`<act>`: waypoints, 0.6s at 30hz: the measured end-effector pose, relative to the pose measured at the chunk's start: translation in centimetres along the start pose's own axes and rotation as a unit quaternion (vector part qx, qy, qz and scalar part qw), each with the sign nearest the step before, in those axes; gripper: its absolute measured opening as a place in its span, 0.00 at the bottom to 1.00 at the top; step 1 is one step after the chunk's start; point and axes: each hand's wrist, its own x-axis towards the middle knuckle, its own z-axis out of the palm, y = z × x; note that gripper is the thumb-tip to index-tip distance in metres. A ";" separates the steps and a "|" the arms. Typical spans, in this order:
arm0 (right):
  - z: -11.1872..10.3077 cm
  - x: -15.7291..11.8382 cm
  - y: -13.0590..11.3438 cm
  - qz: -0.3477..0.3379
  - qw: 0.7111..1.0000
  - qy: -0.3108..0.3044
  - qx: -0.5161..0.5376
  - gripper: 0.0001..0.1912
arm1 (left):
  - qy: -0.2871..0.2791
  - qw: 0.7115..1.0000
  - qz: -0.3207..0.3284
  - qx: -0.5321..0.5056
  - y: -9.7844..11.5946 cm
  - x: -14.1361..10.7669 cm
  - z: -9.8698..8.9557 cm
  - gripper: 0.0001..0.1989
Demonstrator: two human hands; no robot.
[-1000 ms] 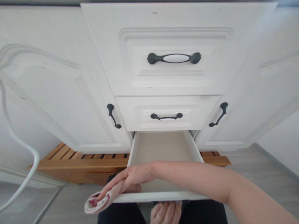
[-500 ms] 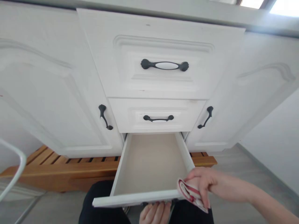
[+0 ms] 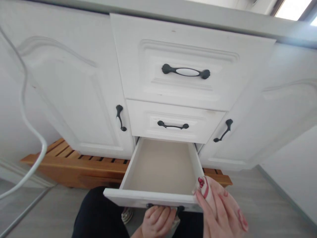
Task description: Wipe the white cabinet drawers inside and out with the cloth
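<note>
The dark metal handle (image 3: pixel 164 207) of the pulled-out white bottom drawer (image 3: pixel 158 198) is clasped from below by the left hand (image 3: pixel 157 220). A red-and-white striped cloth (image 3: pixel 210 191) is pressed by the right hand (image 3: pixel 219 215) against the drawer's front right corner. Nothing is seen on the drawer's beige floor. A slatted wooden platform (image 3: pixel 81 165) lies beneath the white cabinets (image 3: pixel 74 99) on a grey floor (image 3: pixel 267 211).

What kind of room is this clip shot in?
Most likely a home kitchen: white base cabinets with dark handles under a countertop edge, a stack of drawers with the bottom drawer pulled open, and a grey floor.
</note>
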 end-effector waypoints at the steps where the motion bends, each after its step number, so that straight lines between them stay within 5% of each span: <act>1: 1.5 0.2 -1.8 0.007 0.999 0.033 0.005 0.23 | -0.008 1.000 0.011 0.001 -0.6 0.5 0.3 0.12; 5: 5.5 3.0 -5.2 -0.023 0.994 0.065 0.080 0.22 | -0.085 0.995 0.045 0.006 -3.8 2.7 2.2 0.15; 11: 8.9 8.6 -4.4 -0.058 0.995 0.075 0.016 0.22 | -0.115 0.990 -0.049 0.067 -6.2 4.3 4.8 0.24; 14: 10.6 10.4 -5.1 -0.083 0.996 0.041 0.000 0.23 | -0.106 0.985 -0.114 0.074 -5.4 2.0 4.8 0.27; 18: 13.1 12.3 -8.6 -0.104 0.994 0.002 0.035 0.25 | -0.054 0.979 -0.126 0.148 -2.2 -3.2 3.4 0.14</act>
